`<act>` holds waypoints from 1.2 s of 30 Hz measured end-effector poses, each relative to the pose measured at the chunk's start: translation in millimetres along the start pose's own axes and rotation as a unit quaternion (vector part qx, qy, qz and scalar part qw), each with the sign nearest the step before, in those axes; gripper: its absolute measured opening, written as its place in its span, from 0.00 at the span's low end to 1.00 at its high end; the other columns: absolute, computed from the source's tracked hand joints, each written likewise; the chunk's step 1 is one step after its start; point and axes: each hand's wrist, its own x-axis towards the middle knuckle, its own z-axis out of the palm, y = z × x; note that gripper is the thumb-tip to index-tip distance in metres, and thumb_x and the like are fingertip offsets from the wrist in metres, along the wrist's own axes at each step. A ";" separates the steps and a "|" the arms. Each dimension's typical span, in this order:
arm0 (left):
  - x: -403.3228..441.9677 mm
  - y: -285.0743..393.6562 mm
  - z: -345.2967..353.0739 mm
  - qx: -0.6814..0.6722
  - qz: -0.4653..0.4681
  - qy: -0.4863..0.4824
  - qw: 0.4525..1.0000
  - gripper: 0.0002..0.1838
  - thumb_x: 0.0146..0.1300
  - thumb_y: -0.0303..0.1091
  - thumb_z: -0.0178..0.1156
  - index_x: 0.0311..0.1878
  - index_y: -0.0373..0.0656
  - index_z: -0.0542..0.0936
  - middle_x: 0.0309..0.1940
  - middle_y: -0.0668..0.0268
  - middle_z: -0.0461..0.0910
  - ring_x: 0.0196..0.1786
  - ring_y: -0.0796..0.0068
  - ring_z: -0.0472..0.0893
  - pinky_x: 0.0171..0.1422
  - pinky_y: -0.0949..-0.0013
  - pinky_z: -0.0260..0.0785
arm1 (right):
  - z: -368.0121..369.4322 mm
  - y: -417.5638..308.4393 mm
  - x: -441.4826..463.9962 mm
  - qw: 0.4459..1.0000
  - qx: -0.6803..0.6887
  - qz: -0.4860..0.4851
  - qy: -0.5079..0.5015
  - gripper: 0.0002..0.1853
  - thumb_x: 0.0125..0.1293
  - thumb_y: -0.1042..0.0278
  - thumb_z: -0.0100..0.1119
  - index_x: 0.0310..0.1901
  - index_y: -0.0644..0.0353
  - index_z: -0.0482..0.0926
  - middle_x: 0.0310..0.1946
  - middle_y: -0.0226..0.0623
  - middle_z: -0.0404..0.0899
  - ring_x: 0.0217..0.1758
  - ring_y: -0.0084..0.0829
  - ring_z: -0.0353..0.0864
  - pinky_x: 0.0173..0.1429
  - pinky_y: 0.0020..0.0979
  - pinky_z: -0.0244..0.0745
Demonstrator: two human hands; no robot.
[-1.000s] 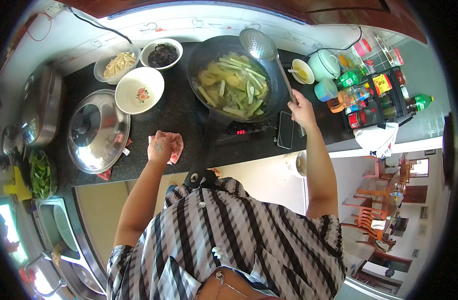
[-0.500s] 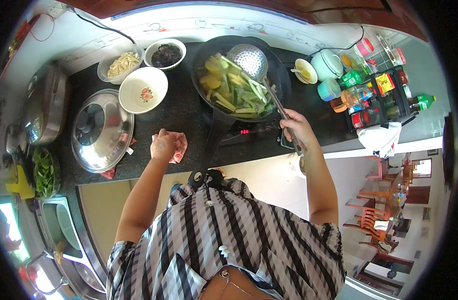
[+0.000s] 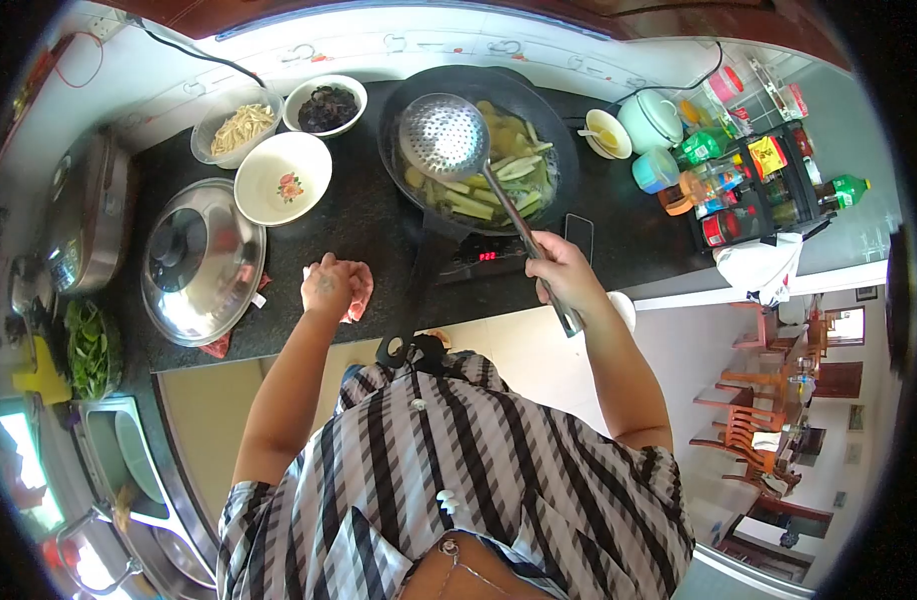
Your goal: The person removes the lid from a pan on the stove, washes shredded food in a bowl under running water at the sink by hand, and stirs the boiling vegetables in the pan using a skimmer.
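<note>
My right hand [image 3: 564, 268] is closed round the handle of a perforated metal skimmer [image 3: 444, 136]. The skimmer's bowl is over the left side of a dark wok [image 3: 569, 170], above green vegetable strips and yellowish pieces [image 3: 519, 180] in liquid. My left hand [image 3: 326, 285] has its fingers bent down at a pinkish, cloth-like thing [image 3: 359, 290] on the black counter. Its fingertips are partly hidden. A red display [image 3: 488, 256] glows on the cooker in front of the wok.
Left are a steel lid [image 3: 204, 262], an empty flowered bowl [image 3: 284, 181], a bowl of dark food [image 3: 328, 109] and a bowl of pale strips [image 3: 242, 130]. Right are a phone [image 3: 580, 237], a small yellow-filled bowl [image 3: 607, 134] and a bottle rack [image 3: 769, 190].
The skimmer has swung left across the wok, from its right edge to its left side. My right hand has moved left and nearer my body. My left hand has barely moved.
</note>
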 end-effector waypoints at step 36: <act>11.1 -7.9 22.3 0.031 0.014 -0.027 0.999 0.17 0.53 0.34 0.59 0.48 0.60 0.80 0.46 0.62 0.74 0.46 0.60 0.81 0.57 0.52 0.66 | -32.6 -7.9 -39.6 0.990 0.125 0.031 0.053 0.19 0.58 0.79 0.50 0.52 0.65 0.72 0.25 0.29 0.71 0.13 0.16 0.66 0.15 0.18 0.60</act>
